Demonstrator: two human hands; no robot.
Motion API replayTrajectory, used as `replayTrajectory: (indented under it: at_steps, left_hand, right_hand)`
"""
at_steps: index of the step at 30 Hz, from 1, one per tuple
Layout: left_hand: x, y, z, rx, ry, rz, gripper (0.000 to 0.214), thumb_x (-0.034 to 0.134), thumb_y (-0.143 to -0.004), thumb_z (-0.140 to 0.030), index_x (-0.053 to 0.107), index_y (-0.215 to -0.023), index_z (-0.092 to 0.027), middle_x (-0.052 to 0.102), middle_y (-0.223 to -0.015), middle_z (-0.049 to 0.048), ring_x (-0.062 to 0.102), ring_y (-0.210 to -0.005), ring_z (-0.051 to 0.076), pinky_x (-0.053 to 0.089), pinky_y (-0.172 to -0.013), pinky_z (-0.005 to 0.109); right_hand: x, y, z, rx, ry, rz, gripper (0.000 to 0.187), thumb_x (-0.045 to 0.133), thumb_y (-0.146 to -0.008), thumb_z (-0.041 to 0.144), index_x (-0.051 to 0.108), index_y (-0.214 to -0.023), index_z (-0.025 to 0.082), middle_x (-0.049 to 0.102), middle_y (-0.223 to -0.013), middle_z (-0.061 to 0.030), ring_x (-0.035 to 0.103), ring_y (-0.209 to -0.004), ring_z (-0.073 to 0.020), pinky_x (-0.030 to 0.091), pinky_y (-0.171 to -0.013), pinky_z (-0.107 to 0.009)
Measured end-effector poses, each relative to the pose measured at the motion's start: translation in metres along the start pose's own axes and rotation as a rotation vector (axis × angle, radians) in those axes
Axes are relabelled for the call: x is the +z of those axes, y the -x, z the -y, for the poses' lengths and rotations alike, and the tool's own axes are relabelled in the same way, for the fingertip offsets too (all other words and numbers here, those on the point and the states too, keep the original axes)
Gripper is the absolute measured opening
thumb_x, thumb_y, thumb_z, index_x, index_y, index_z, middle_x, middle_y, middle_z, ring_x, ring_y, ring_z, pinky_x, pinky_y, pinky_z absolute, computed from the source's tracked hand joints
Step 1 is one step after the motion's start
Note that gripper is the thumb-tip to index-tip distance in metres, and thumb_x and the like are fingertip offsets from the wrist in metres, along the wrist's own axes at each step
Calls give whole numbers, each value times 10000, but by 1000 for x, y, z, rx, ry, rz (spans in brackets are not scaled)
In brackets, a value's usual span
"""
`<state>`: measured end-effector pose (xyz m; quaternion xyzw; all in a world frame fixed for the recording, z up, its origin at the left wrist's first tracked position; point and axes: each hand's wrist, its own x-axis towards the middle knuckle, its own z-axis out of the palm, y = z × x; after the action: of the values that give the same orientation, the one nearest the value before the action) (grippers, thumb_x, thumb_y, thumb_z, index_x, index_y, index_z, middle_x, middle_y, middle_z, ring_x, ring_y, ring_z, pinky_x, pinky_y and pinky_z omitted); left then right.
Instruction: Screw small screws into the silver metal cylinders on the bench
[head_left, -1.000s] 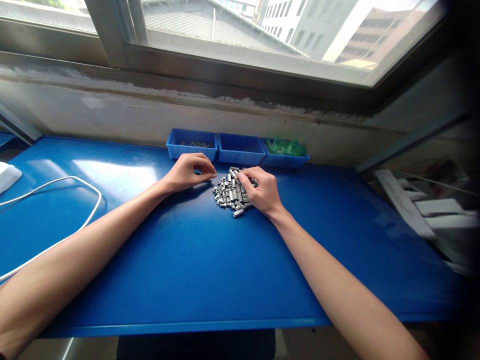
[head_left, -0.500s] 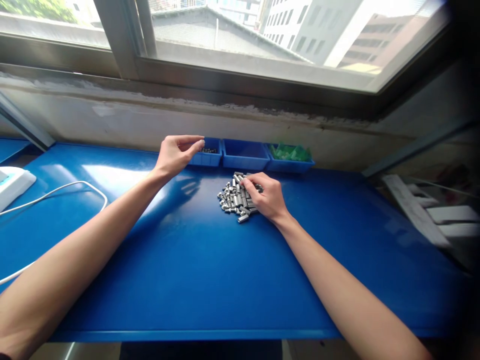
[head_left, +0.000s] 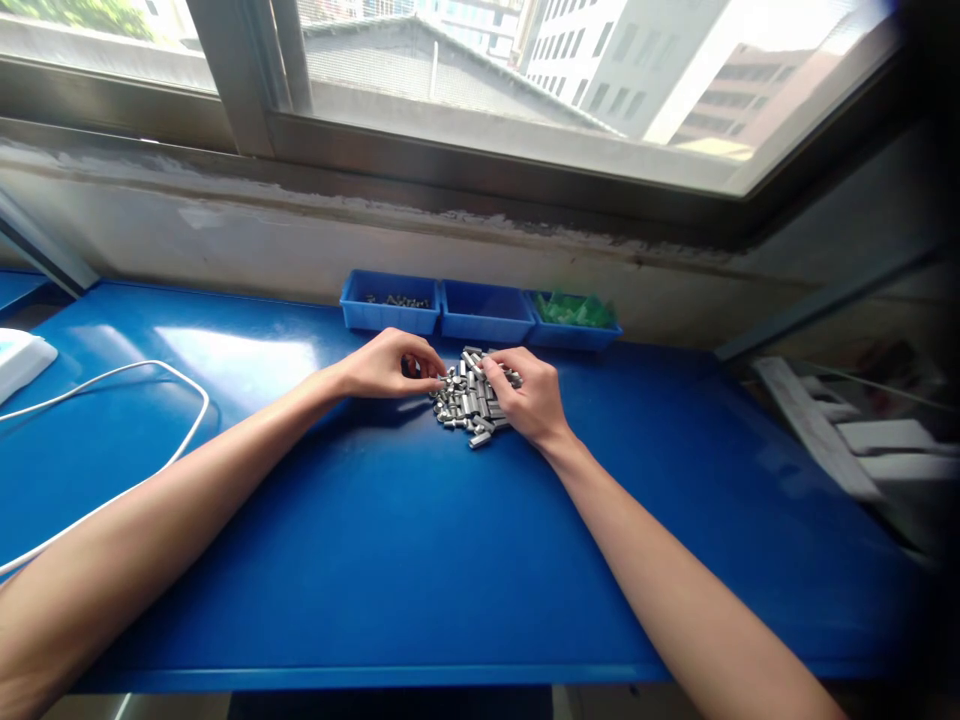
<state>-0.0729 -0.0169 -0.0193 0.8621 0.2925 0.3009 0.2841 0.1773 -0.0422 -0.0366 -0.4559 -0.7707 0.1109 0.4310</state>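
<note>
A pile of small metal parts lies on the blue table: grey hex standoffs point(head_left: 472, 405) in its middle and right, and shiny small screws point(head_left: 448, 408) along its left side. At the left edge of the pile is my left hand point(head_left: 394, 364), thumb and finger brought together at the screws. Whatever is between those fingertips is too small to make out. My right hand point(head_left: 529, 392) rests over the right side of the pile with its fingers curled down among the standoffs. Its fingertips are partly hidden, and I cannot tell which piece they pinch.
Three joined blue bins stand along the wall: a left bin point(head_left: 391, 318) with small metal parts, a middle bin point(head_left: 487, 328), and a right bin point(head_left: 576, 337) holding green pieces point(head_left: 574, 308). A white cable point(head_left: 184, 440) loops over the table's left side near a white device point(head_left: 22, 362).
My left hand has come down from above the left bin to the left edge of the pile. My right hand stays at the pile's right side.
</note>
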Motion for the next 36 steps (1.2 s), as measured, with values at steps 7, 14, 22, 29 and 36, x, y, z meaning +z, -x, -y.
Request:
replayTrajectory:
  at_steps: [7,14,22,29,36]
  left_hand:
    - [-1,2,2,-7,-7,79,187,737,-795,-258,792,-921,-131,737,-862,63,660,-748,141,529,-718,236]
    - [1,4,11,-105,140,27,271,740,-842,-375,777,-962,-134,758,-898,77,670,-777,161,534,-729,257]
    - [3,3,11,-202,333,-132,358,800,-798,-450,790,-953,-128,723,-777,53,647,-672,133,490,-597,215]
    - [4,4,11,-260,462,-162,360,815,-804,-433,779,-992,-127,776,-800,87,742,-721,186,582,-661,247]
    - [11,-3,20,-202,585,-718,530,866,-747,-439,741,-1165,-140,783,-1097,132,747,-1071,299,598,-981,419]
  right_hand:
    - [0,-1,2,20,17,-38,164,600,-948,282,750,-919,222,786,-977,-51,709,-947,-238,536,-880,-379]
    - [1,-1,1,2,12,-26,165,606,-949,273,750,-900,210,786,-965,-56,706,-950,-237,535,-880,-374]
    - [1,-1,2,8,12,-25,162,609,-942,270,733,-855,214,778,-934,-57,707,-933,-245,535,-868,-384]
    - [2,-1,0,3,24,-19,180,601,-949,287,730,-846,217,777,-932,-59,706,-930,-244,532,-865,-382]
    - [2,-1,-2,-5,11,-16,188,601,-949,287,732,-835,217,778,-927,-59,708,-928,-242,532,-866,-381]
